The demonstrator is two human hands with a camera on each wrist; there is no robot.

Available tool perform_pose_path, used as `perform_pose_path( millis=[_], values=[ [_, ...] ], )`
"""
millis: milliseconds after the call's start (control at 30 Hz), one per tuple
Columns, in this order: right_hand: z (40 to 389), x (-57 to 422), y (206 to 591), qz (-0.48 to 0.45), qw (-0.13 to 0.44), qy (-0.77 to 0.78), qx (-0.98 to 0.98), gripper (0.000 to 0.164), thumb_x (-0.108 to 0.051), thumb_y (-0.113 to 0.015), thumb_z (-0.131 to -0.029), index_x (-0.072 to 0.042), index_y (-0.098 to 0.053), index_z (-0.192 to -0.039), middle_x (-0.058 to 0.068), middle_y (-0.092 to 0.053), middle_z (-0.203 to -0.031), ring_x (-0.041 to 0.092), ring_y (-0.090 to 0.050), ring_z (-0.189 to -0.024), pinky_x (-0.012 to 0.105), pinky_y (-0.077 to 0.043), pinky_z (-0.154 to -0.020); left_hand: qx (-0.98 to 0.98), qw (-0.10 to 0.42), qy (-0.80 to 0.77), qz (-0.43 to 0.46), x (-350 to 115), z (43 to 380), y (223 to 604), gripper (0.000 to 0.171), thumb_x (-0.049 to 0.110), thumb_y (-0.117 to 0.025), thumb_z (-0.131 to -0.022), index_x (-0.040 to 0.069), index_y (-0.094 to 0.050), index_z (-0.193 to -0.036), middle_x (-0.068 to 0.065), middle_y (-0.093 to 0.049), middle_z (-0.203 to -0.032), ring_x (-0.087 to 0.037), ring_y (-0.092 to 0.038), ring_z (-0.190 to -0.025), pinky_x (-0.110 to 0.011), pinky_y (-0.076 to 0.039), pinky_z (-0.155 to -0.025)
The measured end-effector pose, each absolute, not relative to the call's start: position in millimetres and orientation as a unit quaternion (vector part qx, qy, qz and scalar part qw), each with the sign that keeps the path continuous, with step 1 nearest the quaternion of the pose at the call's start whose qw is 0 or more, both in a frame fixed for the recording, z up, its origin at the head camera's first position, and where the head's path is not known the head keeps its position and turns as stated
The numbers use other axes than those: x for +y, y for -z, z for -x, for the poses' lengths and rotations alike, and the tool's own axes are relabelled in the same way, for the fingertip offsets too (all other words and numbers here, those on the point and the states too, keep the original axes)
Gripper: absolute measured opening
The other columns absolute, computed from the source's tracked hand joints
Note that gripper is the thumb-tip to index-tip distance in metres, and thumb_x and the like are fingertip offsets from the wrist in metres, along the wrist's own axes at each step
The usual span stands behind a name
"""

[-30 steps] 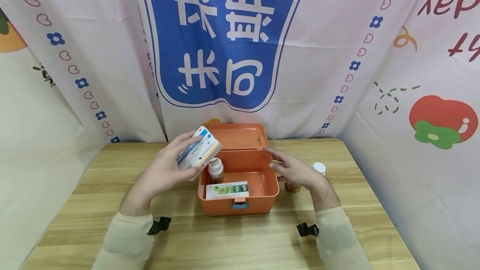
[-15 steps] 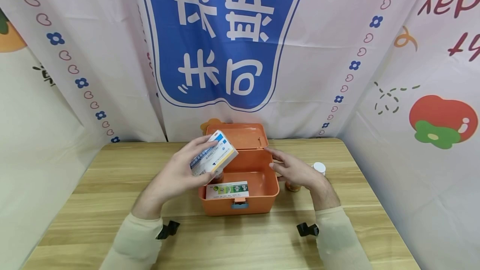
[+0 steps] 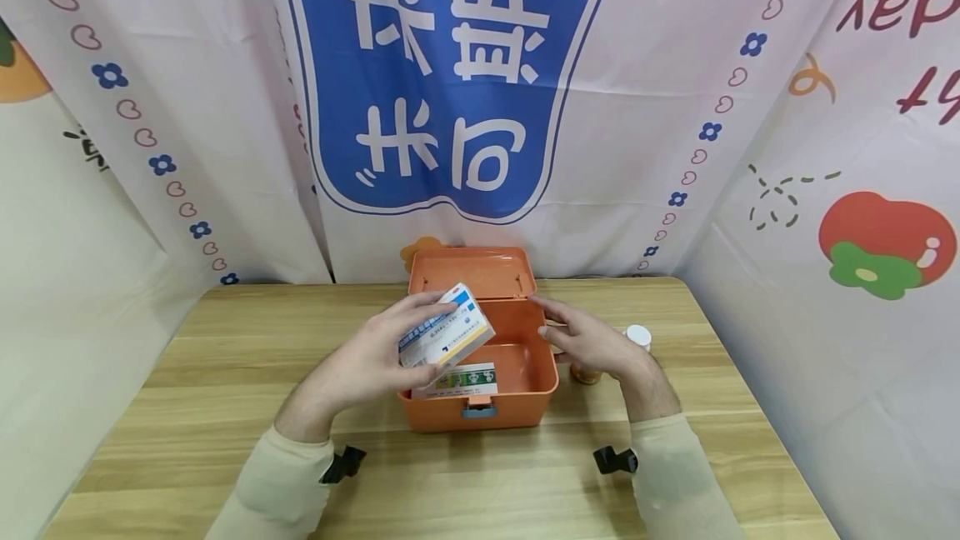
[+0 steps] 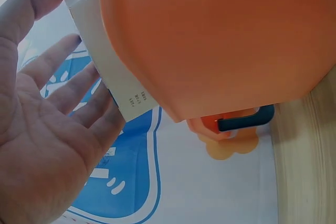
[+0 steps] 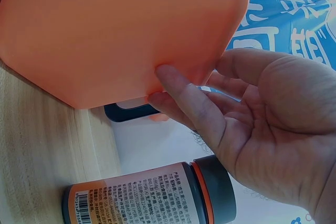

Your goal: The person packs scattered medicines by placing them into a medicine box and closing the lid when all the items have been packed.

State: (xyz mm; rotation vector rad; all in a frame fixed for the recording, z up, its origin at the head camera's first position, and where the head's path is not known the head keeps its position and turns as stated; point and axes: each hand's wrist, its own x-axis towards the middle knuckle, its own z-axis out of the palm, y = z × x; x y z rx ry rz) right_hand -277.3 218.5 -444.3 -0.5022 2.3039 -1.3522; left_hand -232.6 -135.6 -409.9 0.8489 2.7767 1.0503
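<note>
My left hand [image 3: 375,357] holds a white and blue medicine carton [image 3: 450,336], tilted, over the left part of the open orange medicine case [image 3: 525,415]. Seen from the left wrist, the carton's pale end [image 4: 118,72] overlaps the case's rim, with the thumb and fingers on its edges. My right hand [image 3: 588,344] rests relaxed fingers against the case's right side; the right wrist view shows fingertips [image 5: 168,74] touching the orange wall. Inside the case lies a white and green box [image 3: 476,375] near the front. The carton hides the case's left interior.
Just right of the case, partly behind my right hand, a labelled bottle [image 5: 136,198] stands on the wooden table [image 3: 480,490]. The case's lid [image 3: 476,269] is raised toward the printed curtain [image 3: 600,215] at the back.
My left hand has moved right and toward me with the carton, from beside the case to over it. The white-capped bottle inside has become hidden. My right hand has stayed in place.
</note>
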Motion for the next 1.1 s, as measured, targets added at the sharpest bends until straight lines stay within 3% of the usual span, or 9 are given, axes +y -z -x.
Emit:
perform_pose_path(
  millis=[233, 667, 1100],
  values=[
    [278, 220, 445, 0.18, 0.21, 0.485, 0.83, 0.06, -0.019, -0.05, -0.112, -0.029, -0.03, -0.167, 0.011, -0.028, -0.175, 0.041, -0.049, -0.15, 0.044, -0.063, -0.099, 0.9, 0.048, -0.325, -0.288, -132, 232, 413, 0.079, 0.03, -0.085, -0.086, 0.047, -0.048, -0.153, 0.015, -0.037, -0.166, -0.019, -0.057, -0.125, -0.04, -0.054, -0.102],
    [279, 220, 446, 0.179, 0.211, 0.484, 0.83, 0.059, -0.02, -0.049, -0.113, -0.03, -0.029, -0.167, 0.011, -0.028, -0.175, 0.041, -0.048, -0.151, 0.045, -0.063, -0.101, 0.905, 0.055, -0.308, -0.287, -126, 233, 419, 0.079, 0.027, -0.082, -0.083, 0.044, -0.05, -0.153, 0.012, -0.038, -0.166, -0.023, -0.054, -0.134, -0.05, -0.054, -0.109],
    [280, 220, 447, 0.182, 0.211, 0.485, 0.829, 0.059, -0.02, -0.05, -0.112, -0.031, -0.03, -0.167, 0.011, -0.032, -0.174, 0.04, -0.051, -0.149, 0.045, -0.063, -0.1, 0.908, 0.078, -0.283, -0.299, -122, 238, 421, 0.081, 0.029, -0.08, -0.084, 0.057, -0.045, -0.151, 0.015, -0.039, -0.159, -0.019, -0.052, -0.127, -0.036, -0.053, -0.1]
  ],
)
